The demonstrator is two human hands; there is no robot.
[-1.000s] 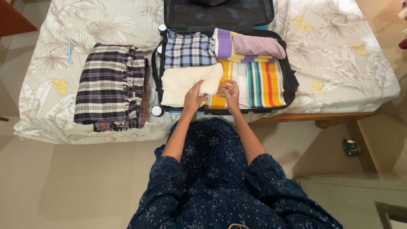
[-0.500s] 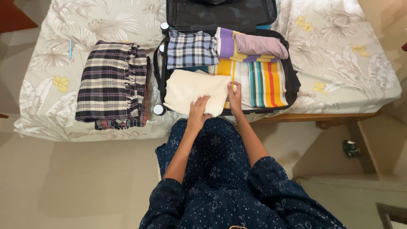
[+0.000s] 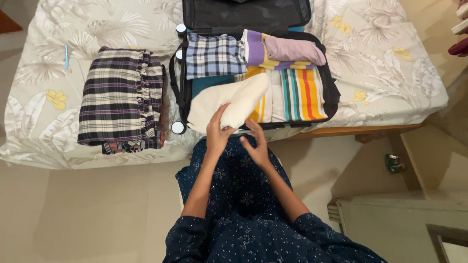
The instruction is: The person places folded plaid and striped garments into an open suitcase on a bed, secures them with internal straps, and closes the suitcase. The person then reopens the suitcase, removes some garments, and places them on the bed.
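The cream folded cloth [image 3: 229,101] lies in the centre of the frame, tilted, its lower edge raised over the near rim of the open black suitcase [image 3: 333,92], while its upper part rests on the striped towel [image 3: 298,93] and beside a bare teal patch of the case floor. My left hand [image 3: 217,130] has closed its fingers around the lower edge of the cloth and holds it up; my right hand [image 3: 255,144] is open, holding nothing, just below the rim and a little apart from the cloth. I judge that the main risk is that the fold comes loose: only one hand has it, at one edge, so the free layers may slide open and hang over the rim toward the floor. A second risk is that the cloth drags the striped towel or the checked blue shirt [image 3: 214,55] out of their neat places, because it lies on top of the towel and close to the shirt. The mauve roll [image 3: 294,49] in the upper part of the case seems safe. The suitcase stands near the edge of the bed [image 3: 390,63], and a strong pull toward me could shift it. The plaid blanket [image 3: 121,97] at left lies well apart.
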